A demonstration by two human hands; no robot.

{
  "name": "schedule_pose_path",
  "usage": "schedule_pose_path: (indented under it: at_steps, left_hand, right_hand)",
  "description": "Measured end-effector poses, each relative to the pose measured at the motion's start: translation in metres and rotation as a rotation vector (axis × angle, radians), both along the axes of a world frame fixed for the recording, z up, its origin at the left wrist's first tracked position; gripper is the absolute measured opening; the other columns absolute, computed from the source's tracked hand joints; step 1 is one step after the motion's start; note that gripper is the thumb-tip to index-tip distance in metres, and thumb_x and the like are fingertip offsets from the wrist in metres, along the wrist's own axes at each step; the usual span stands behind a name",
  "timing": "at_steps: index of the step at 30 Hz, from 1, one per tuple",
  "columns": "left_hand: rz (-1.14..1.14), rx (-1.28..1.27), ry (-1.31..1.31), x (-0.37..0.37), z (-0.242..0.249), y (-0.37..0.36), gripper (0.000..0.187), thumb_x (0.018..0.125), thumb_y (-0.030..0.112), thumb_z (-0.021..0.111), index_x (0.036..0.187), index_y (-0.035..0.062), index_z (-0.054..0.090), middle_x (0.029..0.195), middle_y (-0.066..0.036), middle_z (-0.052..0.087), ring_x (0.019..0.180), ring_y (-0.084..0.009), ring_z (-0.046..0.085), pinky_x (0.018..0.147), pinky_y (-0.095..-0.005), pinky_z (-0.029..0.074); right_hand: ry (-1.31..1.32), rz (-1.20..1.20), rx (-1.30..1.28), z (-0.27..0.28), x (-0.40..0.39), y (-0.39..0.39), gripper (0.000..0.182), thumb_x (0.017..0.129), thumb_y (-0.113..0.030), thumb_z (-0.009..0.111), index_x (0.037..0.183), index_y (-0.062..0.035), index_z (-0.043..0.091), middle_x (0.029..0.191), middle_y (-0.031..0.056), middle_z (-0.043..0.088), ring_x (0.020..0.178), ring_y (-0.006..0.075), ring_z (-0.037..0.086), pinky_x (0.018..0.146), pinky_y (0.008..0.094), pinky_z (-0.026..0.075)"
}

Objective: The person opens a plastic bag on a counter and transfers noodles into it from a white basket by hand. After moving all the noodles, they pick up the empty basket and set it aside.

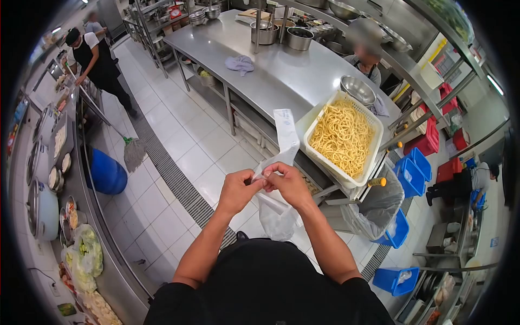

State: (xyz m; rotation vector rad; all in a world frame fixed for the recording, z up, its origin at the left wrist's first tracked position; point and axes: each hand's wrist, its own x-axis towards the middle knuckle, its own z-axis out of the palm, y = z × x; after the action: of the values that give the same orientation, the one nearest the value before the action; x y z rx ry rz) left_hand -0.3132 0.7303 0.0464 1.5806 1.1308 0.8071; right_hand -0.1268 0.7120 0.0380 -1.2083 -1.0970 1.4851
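Note:
My left hand (239,190) and my right hand (288,185) meet in front of my body, fingertips pinched together on a white plastic bag (286,132). One flat, folded length of it with faint print rises past my right hand toward the steel table. Below my hands hangs a crumpled, see-through part (277,221). My fingers hide the spot where they grip it. Just beyond my right hand, a white plastic crate (310,142) full of thick yellow noodles (344,135) sits at the table's near end.
A long steel table (216,46) bears a metal bowl (357,90), pots and a cloth (239,64). A lined bin (379,208) and blue bins (395,281) stand to the right. At left are a counter, a blue barrel (107,171) and a person (97,62) with a mop (134,151).

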Motion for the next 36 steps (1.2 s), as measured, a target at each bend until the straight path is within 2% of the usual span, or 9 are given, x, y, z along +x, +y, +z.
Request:
schedule_pose_path:
  at_steps: [4, 9, 12, 16, 19, 21, 24, 31, 36]
  left_hand:
    - [-0.019, -0.042, -0.103, -0.001, -0.013, 0.005, 0.023, 0.095, 0.018, 0.068, 0.082, -0.0009, 0.069, 0.065, 0.003, 0.055, 0.064, -0.0041, 0.043, 0.057, -0.0246, 0.035]
    - [-0.083, 0.08, -0.091, 0.008, -0.008, 0.002, 0.027, 0.097, 0.024, 0.065, 0.094, -0.0022, 0.071, 0.064, -0.004, 0.058, 0.06, -0.0097, 0.048, 0.056, -0.0287, 0.04]
    - [-0.046, -0.048, 0.002, 0.009, 0.001, 0.004, 0.024, 0.098, 0.021, 0.065, 0.094, -0.0021, 0.072, 0.069, 0.002, 0.059, 0.066, -0.0047, 0.047, 0.059, -0.0244, 0.039]
    - [-0.029, -0.053, 0.002, 0.013, -0.003, 0.009, 0.022, 0.097, 0.019, 0.067, 0.094, -0.0025, 0.072, 0.07, 0.003, 0.059, 0.066, -0.0046, 0.046, 0.059, -0.0238, 0.039]
    - [-0.006, -0.025, -0.067, 0.018, -0.011, 0.011, 0.025, 0.096, 0.024, 0.068, 0.093, -0.0009, 0.072, 0.066, -0.001, 0.06, 0.059, -0.007, 0.046, 0.055, -0.0272, 0.039]
    - [-0.017, -0.09, -0.164, 0.021, -0.012, 0.011, 0.022, 0.094, 0.021, 0.071, 0.09, -0.0007, 0.073, 0.067, 0.001, 0.061, 0.061, -0.0055, 0.047, 0.055, -0.025, 0.038]
    - [-0.003, -0.143, -0.265, 0.027, -0.011, 0.009, 0.019, 0.091, 0.018, 0.075, 0.086, 0.0002, 0.072, 0.067, 0.003, 0.06, 0.061, -0.0043, 0.047, 0.054, -0.0236, 0.037]
    - [-0.014, -0.107, -0.217, 0.027, -0.019, 0.016, 0.02, 0.089, 0.018, 0.078, 0.081, 0.002, 0.069, 0.066, 0.004, 0.058, 0.06, -0.0039, 0.045, 0.053, -0.0238, 0.035]
    - [-0.031, -0.087, -0.145, 0.033, -0.011, 0.012, 0.019, 0.092, 0.018, 0.073, 0.086, 0.0004, 0.071, 0.066, 0.003, 0.058, 0.063, -0.0041, 0.046, 0.056, -0.0237, 0.037]
  right_hand:
    - [0.01, -0.079, -0.068, 0.008, 0.004, 0.0, 0.021, 0.098, -0.018, 0.066, 0.11, -0.0002, 0.066, 0.09, 0.0038, 0.07, 0.076, 0.0109, 0.065, 0.071, 0.025, 0.054]
    - [-0.015, 0.014, -0.007, 0.002, 0.007, 0.0, 0.016, 0.099, -0.015, 0.062, 0.105, -0.0005, 0.064, 0.084, 0.0037, 0.068, 0.073, 0.0111, 0.066, 0.068, 0.0251, 0.054]
    - [-0.04, -0.055, 0.028, -0.006, 0.009, 0.003, 0.017, 0.099, -0.015, 0.061, 0.107, -0.0001, 0.065, 0.084, 0.0039, 0.068, 0.073, 0.0117, 0.066, 0.068, 0.0257, 0.054]
    - [-0.098, -0.094, 0.04, -0.001, 0.014, 0.003, 0.016, 0.099, -0.014, 0.062, 0.106, 0.0005, 0.065, 0.085, 0.005, 0.069, 0.073, 0.0123, 0.067, 0.068, 0.0262, 0.055]
    - [-0.069, -0.137, 0.017, 0.004, 0.02, 0.005, 0.016, 0.098, -0.014, 0.062, 0.103, 0.0004, 0.065, 0.084, 0.0056, 0.069, 0.074, 0.0128, 0.067, 0.069, 0.0267, 0.056]
    - [-0.096, -0.011, -0.063, 0.01, 0.021, 0.002, 0.017, 0.098, -0.016, 0.063, 0.101, 0.0004, 0.066, 0.084, 0.0063, 0.069, 0.073, 0.0128, 0.067, 0.07, 0.0266, 0.056]
    - [-0.08, -0.045, 0.008, 0.004, 0.026, 0.003, 0.019, 0.099, -0.019, 0.064, 0.102, 0.0001, 0.066, 0.084, 0.0064, 0.069, 0.074, 0.0128, 0.068, 0.071, 0.0266, 0.056]
    - [-0.082, -0.123, 0.03, 0.001, 0.025, 0.0, 0.021, 0.1, -0.02, 0.063, 0.105, 0.0004, 0.064, 0.084, 0.0056, 0.07, 0.076, 0.013, 0.069, 0.072, 0.0269, 0.055]
    - [-0.108, -0.136, 0.072, 0.003, 0.032, 0.002, 0.023, 0.099, -0.02, 0.064, 0.106, 0.001, 0.065, 0.086, 0.0064, 0.07, 0.077, 0.0131, 0.069, 0.072, 0.0272, 0.055]
